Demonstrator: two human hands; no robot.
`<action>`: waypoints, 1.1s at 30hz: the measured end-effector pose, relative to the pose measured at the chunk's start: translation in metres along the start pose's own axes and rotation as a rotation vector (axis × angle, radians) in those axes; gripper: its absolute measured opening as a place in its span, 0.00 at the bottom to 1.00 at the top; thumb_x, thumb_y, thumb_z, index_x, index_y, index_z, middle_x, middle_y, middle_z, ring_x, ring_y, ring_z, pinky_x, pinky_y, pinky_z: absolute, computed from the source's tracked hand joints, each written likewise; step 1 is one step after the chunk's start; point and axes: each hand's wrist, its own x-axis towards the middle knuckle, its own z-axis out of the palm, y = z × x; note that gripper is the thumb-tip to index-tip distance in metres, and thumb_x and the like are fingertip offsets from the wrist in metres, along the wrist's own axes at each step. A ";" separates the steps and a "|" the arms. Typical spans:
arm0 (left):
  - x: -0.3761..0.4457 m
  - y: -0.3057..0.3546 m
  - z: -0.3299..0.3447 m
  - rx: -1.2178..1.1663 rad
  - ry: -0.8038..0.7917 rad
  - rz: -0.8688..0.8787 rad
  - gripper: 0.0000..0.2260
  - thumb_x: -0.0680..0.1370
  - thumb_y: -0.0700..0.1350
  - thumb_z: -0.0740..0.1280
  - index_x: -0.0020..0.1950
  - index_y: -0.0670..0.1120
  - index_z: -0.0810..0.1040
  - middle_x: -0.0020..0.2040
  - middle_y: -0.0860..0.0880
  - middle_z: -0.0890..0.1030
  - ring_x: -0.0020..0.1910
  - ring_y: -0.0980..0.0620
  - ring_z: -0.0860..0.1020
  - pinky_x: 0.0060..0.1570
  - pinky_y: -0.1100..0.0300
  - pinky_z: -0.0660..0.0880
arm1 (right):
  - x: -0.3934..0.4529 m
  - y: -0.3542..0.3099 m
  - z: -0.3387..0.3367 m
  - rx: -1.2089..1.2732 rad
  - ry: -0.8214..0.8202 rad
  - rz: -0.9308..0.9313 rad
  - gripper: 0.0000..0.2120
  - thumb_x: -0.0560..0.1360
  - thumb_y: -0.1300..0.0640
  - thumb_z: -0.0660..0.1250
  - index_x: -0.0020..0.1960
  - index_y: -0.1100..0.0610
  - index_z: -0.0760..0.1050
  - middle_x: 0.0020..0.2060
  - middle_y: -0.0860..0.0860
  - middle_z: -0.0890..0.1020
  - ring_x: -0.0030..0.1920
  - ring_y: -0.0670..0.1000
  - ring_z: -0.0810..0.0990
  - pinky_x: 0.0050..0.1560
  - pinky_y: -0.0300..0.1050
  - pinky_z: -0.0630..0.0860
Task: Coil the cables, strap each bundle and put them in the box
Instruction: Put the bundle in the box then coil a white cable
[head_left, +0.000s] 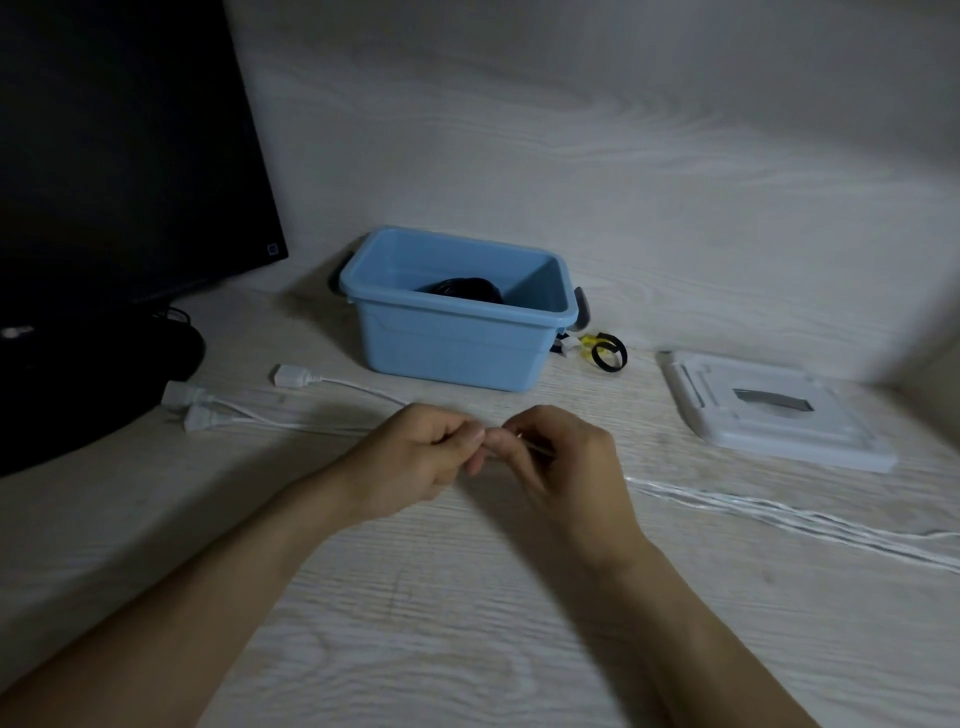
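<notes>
White cable (332, 383) pinched by both hands' fingers (475, 441) | blue box (457, 332) behind

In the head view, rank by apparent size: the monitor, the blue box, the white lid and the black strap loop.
1. monitor, cropped by the frame edge, still the largest.
2. blue box.
3. white lid; it lies flat and close to the box in footprint, so this order is unsure.
4. black strap loop, clearly the smallest.
</notes>
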 end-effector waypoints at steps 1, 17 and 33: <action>0.000 0.000 0.001 -0.080 -0.014 -0.023 0.14 0.82 0.44 0.58 0.39 0.39 0.71 0.25 0.52 0.63 0.22 0.58 0.57 0.22 0.66 0.55 | 0.001 0.001 -0.002 0.007 -0.023 -0.030 0.13 0.79 0.45 0.67 0.46 0.54 0.82 0.38 0.46 0.80 0.37 0.45 0.79 0.37 0.44 0.76; 0.011 -0.005 -0.043 -0.947 0.223 0.025 0.05 0.71 0.44 0.69 0.41 0.42 0.81 0.29 0.52 0.66 0.25 0.56 0.65 0.26 0.65 0.66 | 0.004 0.019 -0.028 -0.160 0.068 0.144 0.06 0.79 0.54 0.69 0.45 0.55 0.79 0.37 0.47 0.81 0.36 0.48 0.79 0.37 0.50 0.78; 0.008 -0.002 -0.055 -0.812 0.082 0.020 0.06 0.71 0.45 0.68 0.37 0.45 0.75 0.25 0.55 0.59 0.20 0.59 0.55 0.21 0.64 0.53 | 0.006 0.020 -0.025 -0.106 0.176 0.373 0.09 0.81 0.52 0.66 0.44 0.54 0.75 0.25 0.45 0.74 0.27 0.45 0.73 0.27 0.35 0.65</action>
